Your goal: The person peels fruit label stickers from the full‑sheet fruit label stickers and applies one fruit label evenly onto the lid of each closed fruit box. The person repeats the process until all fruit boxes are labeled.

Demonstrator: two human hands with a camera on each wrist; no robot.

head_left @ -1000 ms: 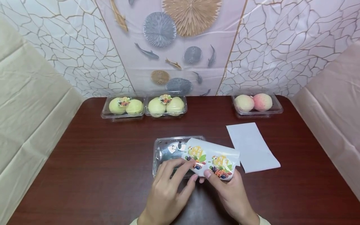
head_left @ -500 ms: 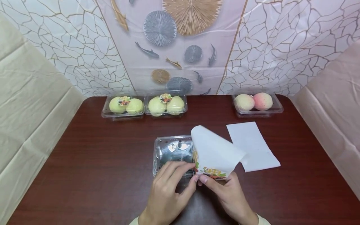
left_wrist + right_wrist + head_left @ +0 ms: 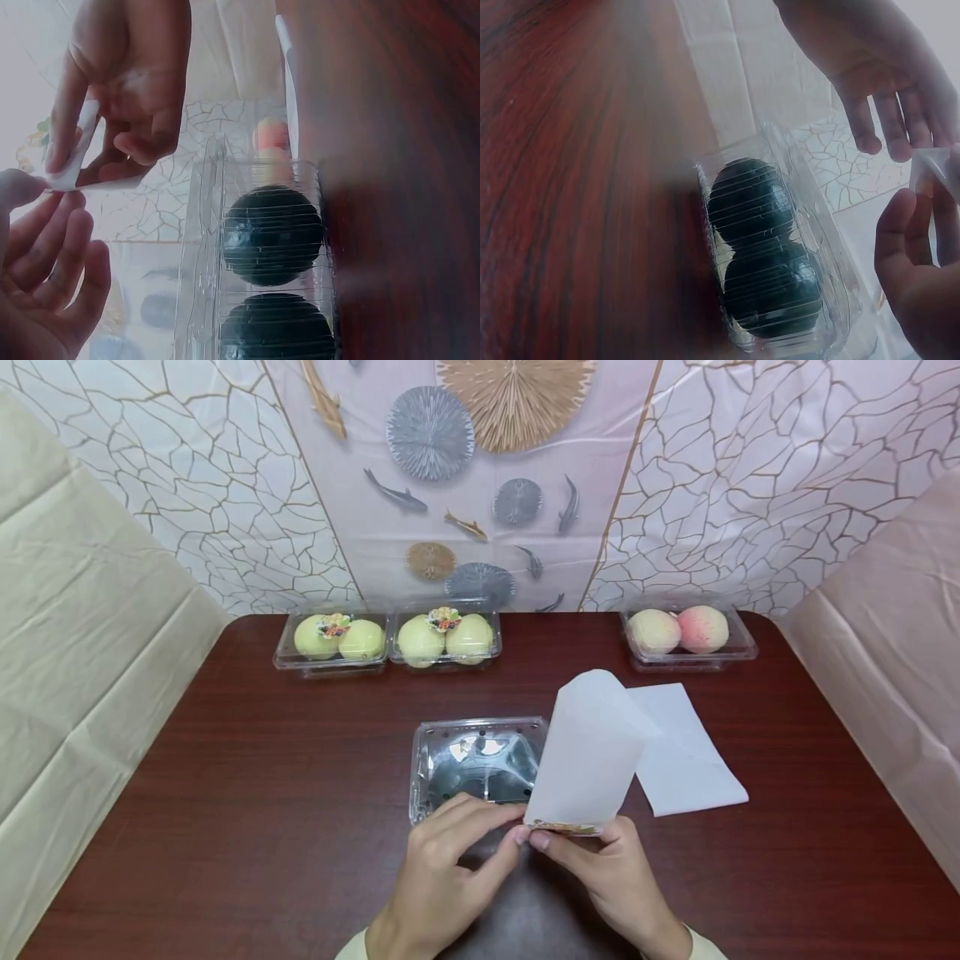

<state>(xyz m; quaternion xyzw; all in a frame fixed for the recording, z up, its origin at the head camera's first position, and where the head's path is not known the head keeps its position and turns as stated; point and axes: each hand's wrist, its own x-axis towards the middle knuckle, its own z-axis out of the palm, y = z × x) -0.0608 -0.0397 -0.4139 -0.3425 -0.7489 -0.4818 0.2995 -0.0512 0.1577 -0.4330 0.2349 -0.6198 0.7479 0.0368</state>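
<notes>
My right hand holds a sheet of fruit stickers, curled up so that its white back faces me. Only a strip of the colourful print shows along the lower fold. At the sheet's lower left corner, my left hand pinches the edge between thumb and forefinger, its other fingers spread loosely. Just beyond the hands sits a closed clear plastic box, partly covered by the sheet and left fingers. Two dark green, round fruits show through its side in both wrist views.
Two clear boxes of pale yellow-green fruit, each bearing a sticker, stand side by side at the back left. A box of two peaches stands at the back right. A blank white sheet lies on the brown table.
The sticker sheet has been bent back from showing its printed face to showing its white back, its free end rising. Both hands stay close together at its lower edge.
</notes>
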